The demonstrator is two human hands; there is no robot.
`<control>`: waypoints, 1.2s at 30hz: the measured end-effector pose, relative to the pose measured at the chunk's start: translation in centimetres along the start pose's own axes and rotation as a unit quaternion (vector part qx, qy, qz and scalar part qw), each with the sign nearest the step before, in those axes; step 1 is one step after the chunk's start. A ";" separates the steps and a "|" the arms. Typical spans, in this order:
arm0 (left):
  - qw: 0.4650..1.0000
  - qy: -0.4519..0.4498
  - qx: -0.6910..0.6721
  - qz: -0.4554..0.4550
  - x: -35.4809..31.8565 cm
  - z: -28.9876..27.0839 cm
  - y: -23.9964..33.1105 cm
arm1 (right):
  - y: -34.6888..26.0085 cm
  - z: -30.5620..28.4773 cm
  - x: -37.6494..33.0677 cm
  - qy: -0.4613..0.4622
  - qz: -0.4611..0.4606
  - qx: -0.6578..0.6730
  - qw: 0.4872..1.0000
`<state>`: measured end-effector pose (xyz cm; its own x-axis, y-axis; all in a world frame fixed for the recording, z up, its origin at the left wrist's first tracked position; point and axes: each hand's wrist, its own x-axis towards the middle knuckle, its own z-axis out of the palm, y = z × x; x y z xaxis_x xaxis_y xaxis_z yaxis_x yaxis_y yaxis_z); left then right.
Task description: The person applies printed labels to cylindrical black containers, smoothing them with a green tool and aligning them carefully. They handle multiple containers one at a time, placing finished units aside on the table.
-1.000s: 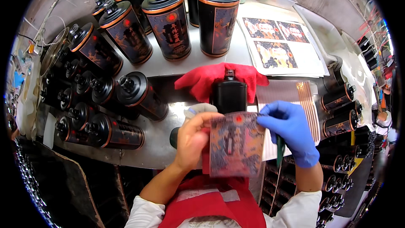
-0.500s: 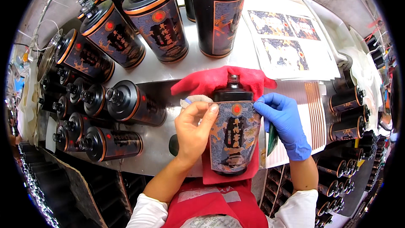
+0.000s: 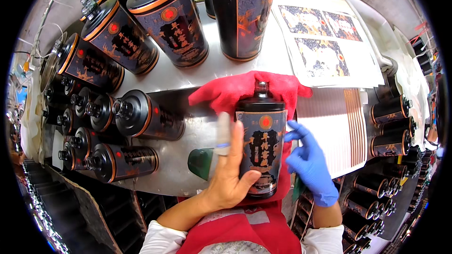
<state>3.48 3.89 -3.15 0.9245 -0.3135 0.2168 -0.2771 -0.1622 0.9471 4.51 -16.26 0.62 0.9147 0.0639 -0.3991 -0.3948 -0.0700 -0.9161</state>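
In the middle a black bottle [image 3: 262,150] lies on a red cloth [image 3: 235,89], its clear neck pointing away from me. A dark patterned label [image 3: 263,134] with a red round mark covers its upper face and lies close against it. My left hand [image 3: 229,174], bare with white wrapping on a finger, is flat along the bottle's left side, fingers stretched and partly blurred. On the other side my right hand [image 3: 308,167], in a blue glove, has its fingers apart and slightly bent near the bottle's right edge. Neither hand grips anything.
Several labelled black bottles [image 3: 172,23] stand at the back left, more bottles [image 3: 146,113] lie at the left. A dark green flat piece [image 3: 201,163] lies beside my left hand. Printed sheets [image 3: 325,42] and a striped sheet [image 3: 329,127] are at the right, with bottles [image 3: 391,143] beyond.
Both hands have let go of the label's top corners. The label now lies against the bottle. My left hand has flattened along its side; my right hand has moved down and opened.
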 end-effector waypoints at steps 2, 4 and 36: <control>0.999 -0.043 -0.031 -0.012 0.0 0.4 -0.1 | 1.7 0.6 -0.5 -0.039 0.025 0.000 0.999; 0.997 -0.070 -0.011 0.003 0.1 0.1 -0.2 | 3.2 0.8 -0.6 -0.052 0.080 0.110 0.989; 0.991 -0.053 -0.117 -0.039 0.3 0.5 -0.9 | 1.1 -0.2 7.1 0.229 -0.129 0.022 0.965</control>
<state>3.84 3.51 -4.02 0.9050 -0.4064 0.1260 -0.1261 0.0267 0.9917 10.59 -16.11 -3.19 0.9216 -0.3732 -0.1071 -0.1425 -0.0685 -0.9874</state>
